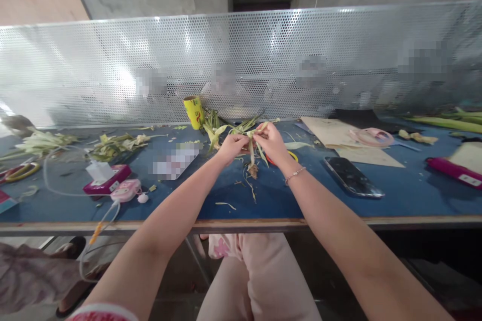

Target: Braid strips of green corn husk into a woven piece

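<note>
Near the middle of the blue table, my left hand and my right hand are close together with bent fingers. Both pinch pale green strips that look like corn husk; the exact grip is partly hidden by the fingers. Below my hands, a brown, dried clump with thin fibres lies at the strips' lower end. More husk leaves spread behind my left hand. Beside my right wrist, a red and yellow ring-shaped handle shows in part.
A yellow tube leans near the perforated metal screen. Left are husk piles, a purple power strip with cables, and a blurred flat item. Right are a phone, brown paper and a pink tape roll.
</note>
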A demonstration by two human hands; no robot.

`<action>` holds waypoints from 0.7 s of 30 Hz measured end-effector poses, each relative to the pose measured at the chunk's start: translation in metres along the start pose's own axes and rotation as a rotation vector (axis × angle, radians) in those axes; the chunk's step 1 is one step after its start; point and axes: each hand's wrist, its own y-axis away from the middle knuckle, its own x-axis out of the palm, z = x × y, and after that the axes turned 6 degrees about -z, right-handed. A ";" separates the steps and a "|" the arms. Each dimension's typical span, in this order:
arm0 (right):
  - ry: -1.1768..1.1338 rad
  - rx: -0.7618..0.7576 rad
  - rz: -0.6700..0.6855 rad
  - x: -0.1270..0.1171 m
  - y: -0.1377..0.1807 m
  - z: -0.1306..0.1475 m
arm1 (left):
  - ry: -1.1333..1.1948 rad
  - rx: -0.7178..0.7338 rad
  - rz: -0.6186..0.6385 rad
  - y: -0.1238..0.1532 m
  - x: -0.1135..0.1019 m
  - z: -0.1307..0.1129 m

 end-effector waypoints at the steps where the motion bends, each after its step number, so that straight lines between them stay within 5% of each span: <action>1: 0.008 0.003 -0.004 0.000 0.000 0.001 | -0.024 0.011 -0.001 0.000 0.000 0.000; 12: -0.149 0.144 -0.011 0.001 -0.003 -0.007 | -0.021 0.022 0.043 -0.003 -0.004 0.002; 21: -0.136 0.139 0.029 -0.002 -0.002 -0.007 | -0.280 0.292 -0.061 -0.007 -0.007 0.003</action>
